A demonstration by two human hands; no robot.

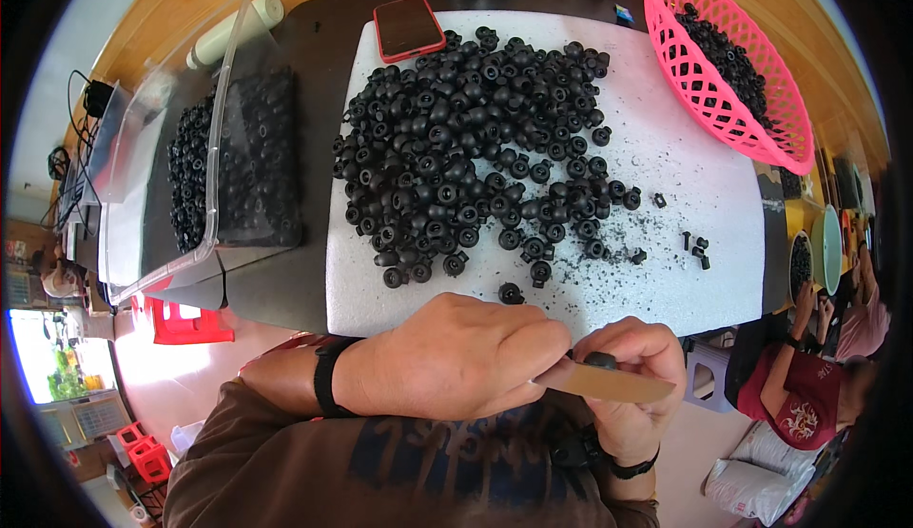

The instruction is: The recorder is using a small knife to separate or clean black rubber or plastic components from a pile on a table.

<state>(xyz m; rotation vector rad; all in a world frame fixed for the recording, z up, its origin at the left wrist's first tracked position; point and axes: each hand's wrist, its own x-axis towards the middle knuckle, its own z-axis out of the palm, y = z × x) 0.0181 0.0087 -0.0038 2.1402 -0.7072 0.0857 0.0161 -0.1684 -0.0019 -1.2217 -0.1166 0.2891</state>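
Observation:
My left hand (461, 357) is closed around a knife, and its handle is hidden in the fist. The bare knife blade (609, 382) points right, across the front of my right hand (639, 390). Between the fingers of that right hand sits a small round black rubber part (599, 361), close behind the blade. Beyond both hands, a large heap of similar black parts (456, 138) covers much of a white foam board (704, 281). One loose part (511, 293) lies just past my left hand.
Black trimmings (609, 266) litter the board's right side. A red-cased phone (409, 29) rests at its far edge. A clear plastic bin (214, 147) of black parts stands left, and a pink basket (732, 119) holds more at far right. Another person (789, 385) works on the right.

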